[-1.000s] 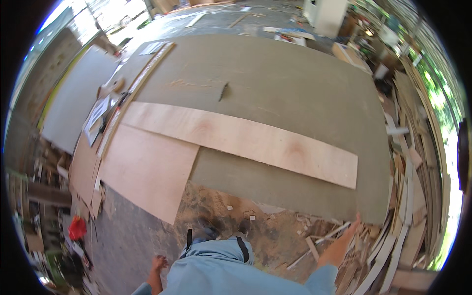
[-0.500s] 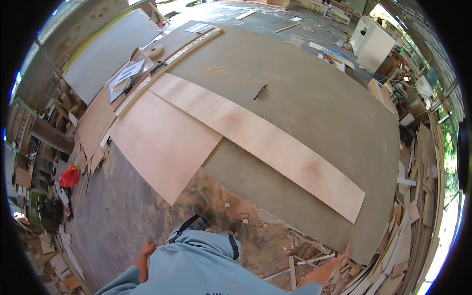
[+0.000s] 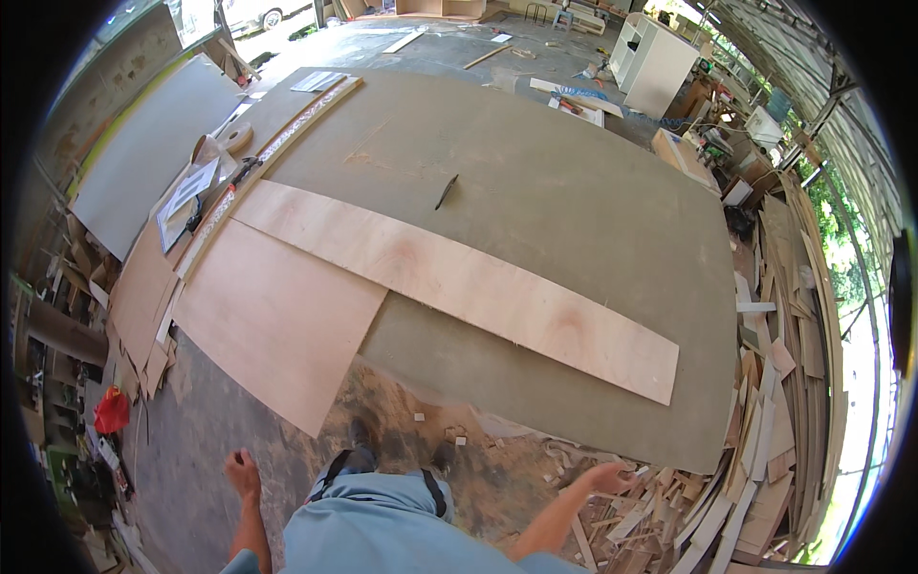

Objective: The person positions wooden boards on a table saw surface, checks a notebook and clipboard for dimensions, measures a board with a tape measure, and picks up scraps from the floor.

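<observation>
While both hands stay off it, a long plywood strip (image 3: pixel 459 277) slants across the middle of the frame on a broad grey-brown board (image 3: pixel 583 201). Below its left half lies a pinkish sheet (image 3: pixel 277 316); whether the strip overlaps that sheet or merely meets it is unclear. A thin dark object (image 3: pixel 447 191) above the strip is too small to identify.

At lower left, the person's left hand (image 3: pixel 241 471) hangs with fingers curled inward, the palm hidden, so one cannot tell whether it is closed on something. At lower right, the right hand (image 3: pixel 610 476) is just beside the board's lower edge; its fingertips blend into pale scraps (image 3: pixel 660 497), and its grip cannot be told.

The blue shirt (image 3: pixel 392 526) is cut off at the bottom, and a vehicle (image 3: pixel 256 11) at the upper left by the top edge.
</observation>
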Demonstrator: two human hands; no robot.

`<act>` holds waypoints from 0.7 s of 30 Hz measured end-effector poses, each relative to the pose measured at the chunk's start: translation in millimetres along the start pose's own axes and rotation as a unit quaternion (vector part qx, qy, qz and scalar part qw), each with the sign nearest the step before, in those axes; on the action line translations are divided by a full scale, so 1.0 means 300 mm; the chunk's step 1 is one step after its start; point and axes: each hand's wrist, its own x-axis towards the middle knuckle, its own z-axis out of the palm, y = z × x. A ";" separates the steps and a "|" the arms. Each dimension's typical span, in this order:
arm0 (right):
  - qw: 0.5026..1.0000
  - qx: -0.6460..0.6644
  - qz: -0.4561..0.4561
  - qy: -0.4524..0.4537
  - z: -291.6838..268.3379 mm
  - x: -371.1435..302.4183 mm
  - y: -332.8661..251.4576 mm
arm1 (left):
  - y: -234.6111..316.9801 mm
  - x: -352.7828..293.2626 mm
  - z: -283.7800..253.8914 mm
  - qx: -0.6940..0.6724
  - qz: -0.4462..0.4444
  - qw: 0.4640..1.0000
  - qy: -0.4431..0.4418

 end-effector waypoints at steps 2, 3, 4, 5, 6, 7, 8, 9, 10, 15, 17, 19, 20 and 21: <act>0.995 0.008 -0.094 -0.025 -0.010 -0.222 0.065 | 0.203 0.194 0.006 -0.089 0.039 0.995 -0.001; 0.984 0.041 -0.168 -0.044 -0.024 -0.353 0.111 | 0.264 0.298 0.006 -0.143 0.042 0.988 -0.032; 0.975 0.046 -0.179 -0.126 -0.070 -0.509 0.092 | 0.307 0.389 0.016 -0.200 0.090 0.975 -0.028; 0.960 0.048 -0.190 -0.201 -0.121 -0.659 0.031 | 0.392 0.482 0.036 -0.219 0.160 0.962 -0.030; 0.933 0.066 -0.264 -0.235 -0.172 -0.781 -0.028 | 0.529 0.556 0.044 -0.237 0.230 0.943 -0.044; 0.900 0.083 -0.332 -0.270 -0.224 -0.901 -0.086 | 0.613 0.648 0.065 -0.218 0.277 0.933 -0.076; 0.883 0.112 -0.301 -0.342 -0.269 -1.013 -0.121 | 0.730 0.725 0.092 -0.192 0.328 0.918 -0.110; 0.860 0.140 -0.266 -0.413 -0.318 -1.110 -0.150 | 0.815 0.806 0.136 -0.189 0.380 0.895 -0.136; 0.832 0.152 -0.243 -0.474 -0.368 -1.183 -0.172 | 0.891 0.891 0.194 -0.175 0.428 0.873 -0.157; 0.751 0.141 -0.201 -0.613 -0.558 -1.476 -0.226 | 1.214 1.143 0.480 -0.033 0.567 0.786 -0.243; 0.767 0.115 -0.201 -0.599 -0.612 -1.520 -0.210 | 1.305 1.130 0.572 -0.001 0.595 0.755 -0.277; 0.802 0.102 -0.178 -0.561 -0.700 -1.623 -0.243 | 1.326 1.151 0.668 0.048 0.625 0.713 -0.315; 0.802 0.089 -0.217 -0.550 -0.731 -1.649 -0.253 | 1.309 1.162 0.703 0.063 0.625 0.709 -0.320; 0.801 0.076 -0.257 -0.535 -0.750 -1.666 -0.272 | 1.309 1.167 0.724 0.077 0.628 0.704 -0.323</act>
